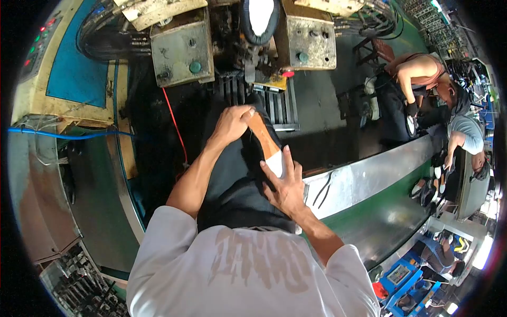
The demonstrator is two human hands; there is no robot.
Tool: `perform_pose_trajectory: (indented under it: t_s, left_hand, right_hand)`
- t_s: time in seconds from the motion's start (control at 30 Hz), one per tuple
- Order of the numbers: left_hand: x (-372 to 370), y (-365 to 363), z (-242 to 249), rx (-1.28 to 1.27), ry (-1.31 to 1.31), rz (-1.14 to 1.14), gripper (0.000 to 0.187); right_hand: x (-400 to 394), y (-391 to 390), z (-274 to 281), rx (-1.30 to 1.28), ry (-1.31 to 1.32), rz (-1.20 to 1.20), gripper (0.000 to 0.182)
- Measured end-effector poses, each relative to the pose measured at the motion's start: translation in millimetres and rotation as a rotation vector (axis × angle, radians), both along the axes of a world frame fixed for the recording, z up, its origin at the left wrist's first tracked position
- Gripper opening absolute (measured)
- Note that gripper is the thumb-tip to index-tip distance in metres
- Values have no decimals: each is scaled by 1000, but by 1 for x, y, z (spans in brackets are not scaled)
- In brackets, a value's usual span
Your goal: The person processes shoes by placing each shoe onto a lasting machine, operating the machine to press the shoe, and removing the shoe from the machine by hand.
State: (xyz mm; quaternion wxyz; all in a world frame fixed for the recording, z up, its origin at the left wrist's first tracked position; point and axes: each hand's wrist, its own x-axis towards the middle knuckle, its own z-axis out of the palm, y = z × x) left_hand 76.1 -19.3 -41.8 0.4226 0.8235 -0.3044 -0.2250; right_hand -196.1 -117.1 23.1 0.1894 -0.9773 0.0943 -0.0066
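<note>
A shoe (262,132) lies bottom up across my lap, its underside brown along the middle and white at one end, with a dark edge beside it. My left hand (232,124) grips the far, narrow end, thumb and fingers closed there. At the white end, my right hand (285,187) holds the shoe with thumb and fingers on either side. The lower side of the shoe is hidden against my dark trousers.
Ahead stands a machine with two control boxes (182,53) and a white-bottomed shoe (260,18) in its middle. Pincers (323,188) lie on the metal ledge (359,182) at right, beside a green conveyor belt (364,227). Two co-workers sit farther right, near more shoes (428,190).
</note>
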Motion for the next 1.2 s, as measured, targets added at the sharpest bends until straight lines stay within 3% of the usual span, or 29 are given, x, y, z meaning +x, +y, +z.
perform_pose_trajectory:
  t_s: [0.13,0.23,0.3,0.37,0.43,0.47,0.6,0.7,0.83,0.97,1.0,1.2]
  left_hand:
    - [26,1,-7,-70,87,-174,45]
    - [81,-5,15,-129,217,61,55]
    - [147,-31,35,-315,93,246,69]
    - [173,-59,90,-472,184,277,90]
    - [192,-95,125,-672,629,120,107]
    - [200,-113,126,-754,760,153,100]
    - [214,-115,133,-812,723,81,83]
    - [181,-60,158,-852,668,42,83]
    - [131,25,140,-1099,747,-114,86]
    - [63,107,138,-871,747,256,95]
    - [46,122,132,-813,711,308,97]
    - [-25,178,105,-768,840,591,91]
  right_hand:
    - [2,-14,15,89,-34,-7,77]
    - [1,-28,35,132,-80,-106,68]
    - [8,-43,52,117,-140,-205,64]
    - [21,-61,68,35,-153,-255,67]
    - [43,-79,86,-44,-207,-278,70]
    - [57,-86,95,-75,-233,-284,71]
    - [132,-106,131,-159,-377,-224,72]
    - [203,-113,147,-181,-467,-134,77]
    - [296,-117,138,-190,-503,-110,75]
    - [354,-104,104,-115,-439,-225,74]
    - [356,-105,96,-200,-518,-175,72]
    - [348,-108,78,-196,-631,-201,72]
